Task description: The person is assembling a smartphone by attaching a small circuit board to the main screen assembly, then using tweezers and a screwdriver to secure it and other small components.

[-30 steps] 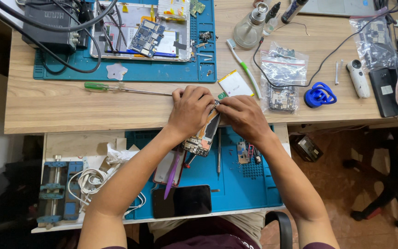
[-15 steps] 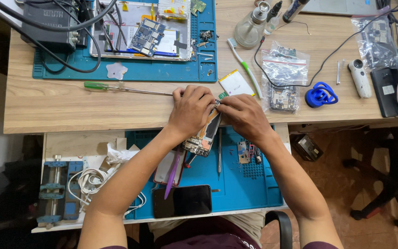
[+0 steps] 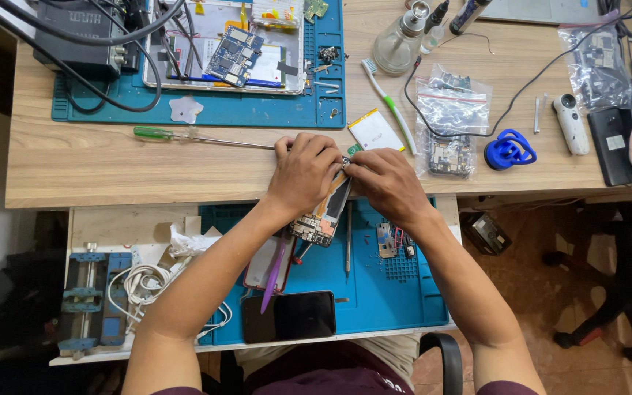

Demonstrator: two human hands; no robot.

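Seen from above: left hand (image 3: 303, 174) and right hand (image 3: 383, 184) meeting at the front edge of the wooden counter (image 3: 74, 161), both closed around the upper end of an opened smartphone (image 3: 323, 216). Phone tilted, its exposed circuit side facing up, lower end hanging over the blue work mat (image 3: 374, 292) on the pull-out tray below. Left fingers curled over the phone's top from the left; right fingertips pinching at the same spot, knuckles almost touching the left hand's. Whether a small tool sits between the fingers, cannot tell.

Just left of the hands on the counter, a green-handled screwdriver (image 3: 156, 133), its shaft pointing at the left hand. Behind the right hand, a flat white battery (image 3: 374, 132) and a green-and-white toothbrush (image 3: 389, 102). Further right, clear bags of parts (image 3: 451, 106) and a blue suction-cup tool (image 3: 510, 150).

On the blue mat under the forearms: a purple pry tool (image 3: 276, 267), a second phone with a dark screen (image 3: 290, 316), tweezers (image 3: 347, 241) and small loose parts (image 3: 393, 240). At the tray's left end, a blue holding clamp (image 3: 91, 303) beside a white cable (image 3: 140, 281).
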